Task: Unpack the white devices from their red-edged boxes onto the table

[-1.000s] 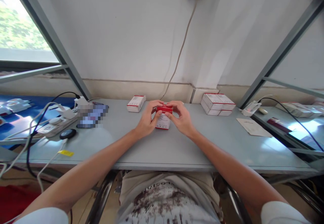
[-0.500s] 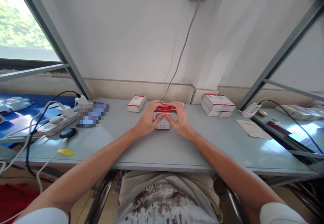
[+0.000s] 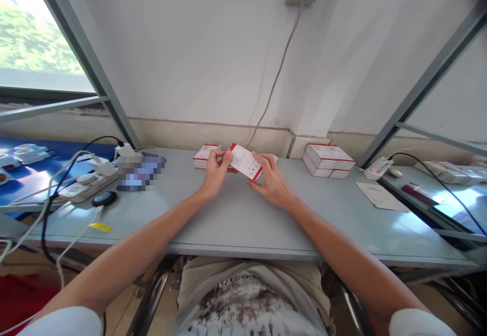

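Between my two hands a small white and red cardboard box (image 3: 245, 162) is held tilted, its printed white face toward me. My left hand (image 3: 217, 171) pinches its upper left end with thumb and fingers. At the lower right end, my right hand (image 3: 269, 178) grips it with the thumb underneath and fingers along the edge. Just behind my left hand, another white and red box (image 3: 203, 156) lies on the grey table (image 3: 236, 224), partly covered by that hand.
Several similar boxes (image 3: 327, 159) are stacked at the back right, near a sheet of paper (image 3: 380, 196). On the left lie a phone (image 3: 140, 173), a power strip (image 3: 85, 186), a black round device (image 3: 104, 198) and loose cables. A wall cord (image 3: 279, 67) hangs behind the table.
The box between my hands has turned from upright with its red end up to a slanted position showing its white face. My left hand has shifted slightly left, to the box's end.
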Tool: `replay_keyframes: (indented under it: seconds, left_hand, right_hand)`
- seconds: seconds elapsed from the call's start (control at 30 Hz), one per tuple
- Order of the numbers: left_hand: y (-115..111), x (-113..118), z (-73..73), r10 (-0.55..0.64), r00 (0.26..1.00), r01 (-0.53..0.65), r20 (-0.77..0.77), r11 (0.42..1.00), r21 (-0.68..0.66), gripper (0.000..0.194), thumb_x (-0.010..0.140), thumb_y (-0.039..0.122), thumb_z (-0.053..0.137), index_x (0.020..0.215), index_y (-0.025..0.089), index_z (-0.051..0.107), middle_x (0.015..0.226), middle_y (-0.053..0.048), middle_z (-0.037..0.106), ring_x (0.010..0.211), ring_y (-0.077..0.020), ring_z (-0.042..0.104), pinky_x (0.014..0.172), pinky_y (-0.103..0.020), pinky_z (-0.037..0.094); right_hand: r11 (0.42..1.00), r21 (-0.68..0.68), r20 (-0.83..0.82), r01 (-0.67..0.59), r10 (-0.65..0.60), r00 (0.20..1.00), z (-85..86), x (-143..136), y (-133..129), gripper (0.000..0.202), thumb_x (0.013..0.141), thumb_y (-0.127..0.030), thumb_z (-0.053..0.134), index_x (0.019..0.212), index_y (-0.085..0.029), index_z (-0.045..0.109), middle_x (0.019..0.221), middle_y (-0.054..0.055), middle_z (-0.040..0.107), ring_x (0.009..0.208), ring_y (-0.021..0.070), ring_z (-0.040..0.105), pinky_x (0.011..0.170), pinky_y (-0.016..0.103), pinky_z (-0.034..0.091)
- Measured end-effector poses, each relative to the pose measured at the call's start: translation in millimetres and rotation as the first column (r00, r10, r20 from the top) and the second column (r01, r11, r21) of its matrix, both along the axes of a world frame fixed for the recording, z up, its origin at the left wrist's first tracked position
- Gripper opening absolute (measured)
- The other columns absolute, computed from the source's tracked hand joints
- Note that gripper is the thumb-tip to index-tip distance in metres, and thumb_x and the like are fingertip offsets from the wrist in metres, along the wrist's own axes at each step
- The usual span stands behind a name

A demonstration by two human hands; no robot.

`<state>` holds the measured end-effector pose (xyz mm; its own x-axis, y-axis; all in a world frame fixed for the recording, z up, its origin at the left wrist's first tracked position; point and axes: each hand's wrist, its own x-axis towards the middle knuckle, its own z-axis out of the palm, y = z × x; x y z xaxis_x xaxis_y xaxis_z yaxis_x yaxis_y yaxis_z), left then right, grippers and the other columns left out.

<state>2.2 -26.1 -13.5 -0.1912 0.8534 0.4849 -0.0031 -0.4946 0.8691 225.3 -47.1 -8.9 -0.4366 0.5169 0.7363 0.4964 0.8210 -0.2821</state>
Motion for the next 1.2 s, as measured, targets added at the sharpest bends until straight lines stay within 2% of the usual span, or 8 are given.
replay_keyframes:
  seconds: [0.1,0.2,0.33,0.4,0.47,0.6,0.77,1.2]
  left_hand:
    - [-2.3,-5.5,2.4,0.047,0.976,-0.031,-0.211,0.996,0.079,0.043,0.106,0.066,0.060,0.112,0.023,0.056,0.110,-0.009,0.071,0.093,-0.0218,0.072,0.072,-0.037,0.065]
    - [-0.9,-19.5,6.4,0.290,0.802,-0.118,-0.523,0.934,0.338,0.034,0.108,0.054,0.059,0.123,0.023,0.063,0.128,-0.013,0.069,0.113,-0.0279,0.067,0.102,-0.050,0.058]
    - [7.7,-38.2,9.6,0.542,0.570,-0.341,-0.618,0.840,0.423,0.035,0.105,0.042,0.061,0.136,0.024,0.064,0.143,-0.018,0.064,0.132,-0.0401,0.056,0.116,-0.062,0.043]
    - [11.8,-43.2,9.3,0.565,0.510,-0.451,-0.649,0.818,0.358,0.045,0.103,0.039,0.063,0.144,0.023,0.061,0.151,-0.020,0.060,0.138,-0.0437,0.051,0.115,-0.064,0.042]
    - [14.5,-45.7,8.0,0.545,0.478,-0.516,-0.689,0.809,0.283,0.053,0.101,0.038,0.064,0.150,0.021,0.056,0.155,-0.022,0.056,0.142,-0.0454,0.048,0.116,-0.066,0.040]
    - [17.3,-46.8,3.7,0.478,0.460,-0.570,-0.748,0.805,0.164,0.059,0.100,0.041,0.063,0.155,0.022,0.051,0.160,-0.023,0.051,0.148,-0.0458,0.044,0.118,-0.068,0.039]
    - [19.9,-47.8,1.3,0.469,0.430,-0.585,-0.771,0.796,0.158,0.062,0.098,0.044,0.066,0.155,0.023,0.052,0.162,-0.025,0.048,0.151,-0.0483,0.043,0.120,-0.071,0.036]
    - [25.7,-60.1,-5.8,0.318,0.356,-0.583,-0.879,0.810,0.056,0.054,0.097,0.037,0.068,0.146,0.019,0.056,0.164,-0.027,0.045,0.148,-0.0497,0.047,0.116,-0.065,0.044]
  right_hand:
    - [0.995,0.071,-0.002,0.070,-0.070,0.998,8.5,18.2,15.0,0.079,0.092,-0.036,0.078,0.163,-0.028,0.044,0.143,0.019,0.058,0.132,0.0387,0.061,0.110,0.064,0.057]
    - [0.939,0.128,-0.147,0.320,-0.301,0.942,19.9,58.7,39.1,0.064,0.092,-0.038,0.073,0.152,-0.024,0.054,0.138,0.018,0.059,0.132,0.0392,0.059,0.114,0.067,0.051]
    - [0.672,0.044,-0.464,0.739,-0.641,0.611,24.8,132.1,66.8,0.064,0.090,-0.037,0.068,0.148,-0.016,0.051,0.143,0.023,0.050,0.142,0.0404,0.050,0.120,0.067,0.043]
    - [0.532,-0.049,-0.542,0.845,-0.725,0.425,21.1,164.5,74.1,0.061,0.090,-0.035,0.067,0.145,-0.016,0.051,0.147,0.025,0.046,0.142,0.0411,0.049,0.120,0.066,0.042]
    - [0.484,-0.096,-0.581,0.870,-0.737,0.346,15.5,188.9,78.1,0.057,0.090,-0.034,0.070,0.142,-0.019,0.053,0.145,0.025,0.047,0.143,0.0422,0.047,0.121,0.065,0.040]
    - [0.518,-0.178,-0.677,0.836,-0.681,0.278,5.8,214.1,80.6,0.046,0.086,-0.033,0.080,0.127,-0.024,0.062,0.141,0.025,0.048,0.135,0.0421,0.050,0.117,0.059,0.041]
    - [0.570,-0.197,-0.622,0.798,-0.702,0.347,1.9,217.4,74.6,0.035,0.086,-0.039,0.082,0.116,-0.027,0.066,0.141,0.022,0.049,0.133,0.0397,0.050,0.111,0.058,0.044]
    - [0.505,-0.113,-0.569,0.856,-0.739,0.361,7.7,206.9,71.1,0.043,0.093,-0.056,0.071,0.123,-0.025,0.068,0.151,0.028,0.048,0.144,0.0450,0.045,0.116,0.067,0.036]
